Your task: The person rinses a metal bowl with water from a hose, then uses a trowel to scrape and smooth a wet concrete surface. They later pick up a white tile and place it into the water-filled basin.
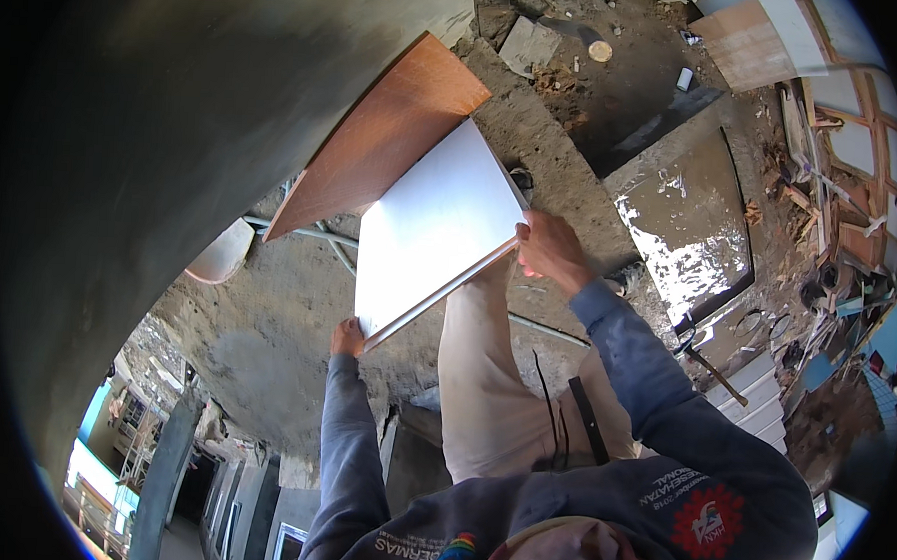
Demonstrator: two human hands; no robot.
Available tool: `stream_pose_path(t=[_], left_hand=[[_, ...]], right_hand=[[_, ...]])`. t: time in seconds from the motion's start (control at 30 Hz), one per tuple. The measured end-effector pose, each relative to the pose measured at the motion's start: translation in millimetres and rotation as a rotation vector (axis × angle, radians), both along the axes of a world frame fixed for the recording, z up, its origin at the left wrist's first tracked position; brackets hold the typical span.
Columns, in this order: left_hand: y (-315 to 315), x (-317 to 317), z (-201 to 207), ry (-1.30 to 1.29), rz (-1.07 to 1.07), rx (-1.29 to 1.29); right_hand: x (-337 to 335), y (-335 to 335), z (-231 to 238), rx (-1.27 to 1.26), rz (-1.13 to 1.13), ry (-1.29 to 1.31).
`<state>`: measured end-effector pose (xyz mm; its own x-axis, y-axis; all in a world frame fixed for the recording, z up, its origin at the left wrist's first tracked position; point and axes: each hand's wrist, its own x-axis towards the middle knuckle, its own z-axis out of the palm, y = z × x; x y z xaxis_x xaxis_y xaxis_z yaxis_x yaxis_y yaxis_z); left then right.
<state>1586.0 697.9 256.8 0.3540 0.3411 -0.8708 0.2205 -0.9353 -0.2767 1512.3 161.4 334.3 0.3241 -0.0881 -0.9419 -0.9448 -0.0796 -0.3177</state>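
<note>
Between my two hands is a flat white panel (436,214) with a thin brown edge, tilted in front of my legs. My left hand (347,337) is closed on its near left corner. Farther up the same near edge, my right hand (553,247) grips the right corner, fingers wrapped round it. A brown wooden board (390,132) stands just beyond the panel, close to the grey wall. Whether the board and the panel are joined I cannot tell.
A large grey wall (206,99) rises at the left. Light pipes (338,237) and a pale basin-like container (221,252) lie near its foot. To the right are a wet, shiny slab (686,225), a long-handled tool (715,372) and scattered wood debris (807,201).
</note>
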Motion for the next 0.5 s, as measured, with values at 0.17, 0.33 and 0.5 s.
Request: stream_pose_path(t=[0.17,0.33,0.5], left_hand=[[-14.9,13.1,2.6,0.064,-0.308,0.065],[8.1,-1.3,-55.2,-0.049,0.486,0.050],[28.6,-32.5,-61.1,-0.139,0.530,-0.440]], right_hand=[[15.1,-19.0,-59.3,-0.429,0.156,-0.209],[24.0,24.5,-194.9,-0.375,0.201,-0.008],[8.0,63.6,-240.6,-0.286,0.697,0.130]])
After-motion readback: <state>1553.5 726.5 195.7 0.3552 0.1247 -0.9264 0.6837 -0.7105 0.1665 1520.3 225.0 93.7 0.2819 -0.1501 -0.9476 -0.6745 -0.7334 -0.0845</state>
